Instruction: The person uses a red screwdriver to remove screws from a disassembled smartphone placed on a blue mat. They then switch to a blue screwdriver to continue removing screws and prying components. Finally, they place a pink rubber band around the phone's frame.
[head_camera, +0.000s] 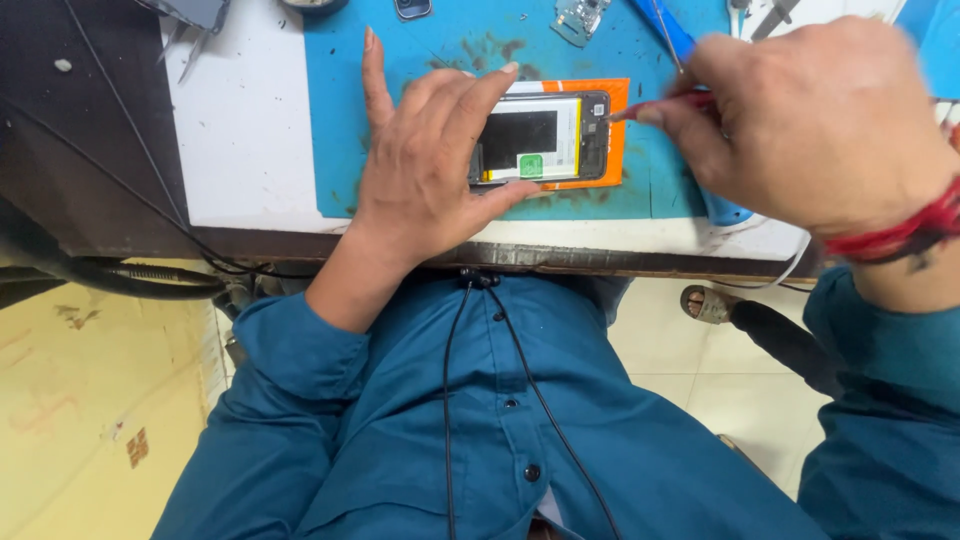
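Back cover already off opened phone (545, 138); battery exposed. Our left hand (425, 170) clamps phone's near end on orange pad (618, 130). Our right hand (815, 120) pinches red-handled tool (665, 108), tip at far end (screws there unreadable); reassembly not begun.

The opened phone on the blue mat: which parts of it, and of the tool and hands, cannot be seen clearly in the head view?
- Opened phone, head view: its left end is hidden under the left hand.
- Red-handled tool: most of the handle is covered by the right hand; the tip is too small to identify.
- Orange pad: mostly hidden under the phone.
- Metal tools at the top are cut off by the picture's edge.
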